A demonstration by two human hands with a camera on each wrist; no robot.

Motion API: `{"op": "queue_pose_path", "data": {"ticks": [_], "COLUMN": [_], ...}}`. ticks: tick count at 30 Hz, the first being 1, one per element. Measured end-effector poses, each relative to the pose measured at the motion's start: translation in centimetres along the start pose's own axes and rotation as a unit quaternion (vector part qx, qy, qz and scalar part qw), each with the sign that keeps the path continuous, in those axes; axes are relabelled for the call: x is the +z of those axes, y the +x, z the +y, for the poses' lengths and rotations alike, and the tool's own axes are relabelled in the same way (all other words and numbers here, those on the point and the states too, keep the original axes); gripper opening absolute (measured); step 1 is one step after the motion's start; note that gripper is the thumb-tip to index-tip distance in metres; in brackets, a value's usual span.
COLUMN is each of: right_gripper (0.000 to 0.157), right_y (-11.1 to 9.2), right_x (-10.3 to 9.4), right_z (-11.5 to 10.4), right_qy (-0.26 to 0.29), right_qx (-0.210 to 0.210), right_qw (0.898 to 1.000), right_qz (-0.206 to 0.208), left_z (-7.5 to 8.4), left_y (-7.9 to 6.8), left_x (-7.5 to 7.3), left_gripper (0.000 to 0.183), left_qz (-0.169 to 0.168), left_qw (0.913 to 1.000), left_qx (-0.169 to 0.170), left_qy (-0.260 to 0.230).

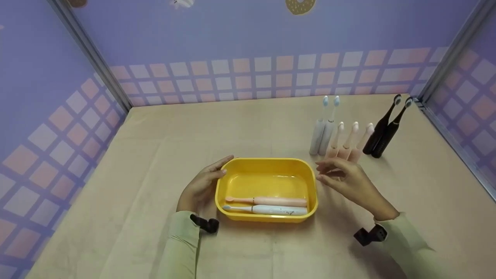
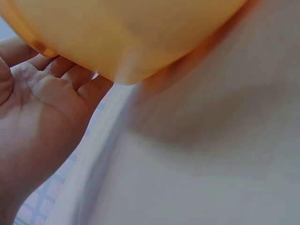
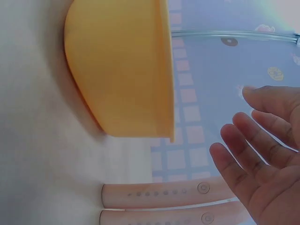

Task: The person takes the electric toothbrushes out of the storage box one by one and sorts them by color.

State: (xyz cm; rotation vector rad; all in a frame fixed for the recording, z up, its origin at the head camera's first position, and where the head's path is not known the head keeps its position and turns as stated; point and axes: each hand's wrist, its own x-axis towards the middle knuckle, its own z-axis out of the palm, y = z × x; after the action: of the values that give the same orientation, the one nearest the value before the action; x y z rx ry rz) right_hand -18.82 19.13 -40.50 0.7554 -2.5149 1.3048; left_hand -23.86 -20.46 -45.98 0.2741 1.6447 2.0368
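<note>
A yellow plastic basin (image 1: 267, 218) sits in the middle of the table. Inside, along its near side, lie a pink electric toothbrush (image 1: 281, 201) and a white electric toothbrush (image 1: 279, 210). My left hand (image 1: 199, 186) holds the basin's left end, thumb over the rim and fingers along the outer wall. Just right of the basin, my right hand (image 1: 350, 184) is raised with its fingers loosely bent and nothing between them. Beyond that hand stand three pink electric toothbrushes (image 1: 344, 152), their lower parts partly hidden by it; two of their handles show in the right wrist view.
Two white electric toothbrushes (image 1: 322, 133) with blue bristles stand upright behind and left of the pink ones. Two black electric toothbrushes (image 1: 387, 133) stand to the right. A cream cloth (image 1: 135, 217) covers the table, and patterned walls (image 1: 252, 38) enclose its back and sides.
</note>
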Motion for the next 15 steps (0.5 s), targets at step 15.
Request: {"op": "queue_pose_path", "data": {"ticks": [15], "right_gripper": [0.031], "right_y": [2.3], "right_x": [0.4], "right_z": [-1.2], "right_qy": [0.014], "right_qx": [-0.029], "right_qw": [0.99], "right_qz": [-0.137], "left_z": [0.0], "left_y": [0.1], "left_x": [-0.2], "left_gripper": [0.055], "left_qz": [0.001], "left_qw": [0.9994], "left_qx": [0.012], "left_qy": [0.034]}}
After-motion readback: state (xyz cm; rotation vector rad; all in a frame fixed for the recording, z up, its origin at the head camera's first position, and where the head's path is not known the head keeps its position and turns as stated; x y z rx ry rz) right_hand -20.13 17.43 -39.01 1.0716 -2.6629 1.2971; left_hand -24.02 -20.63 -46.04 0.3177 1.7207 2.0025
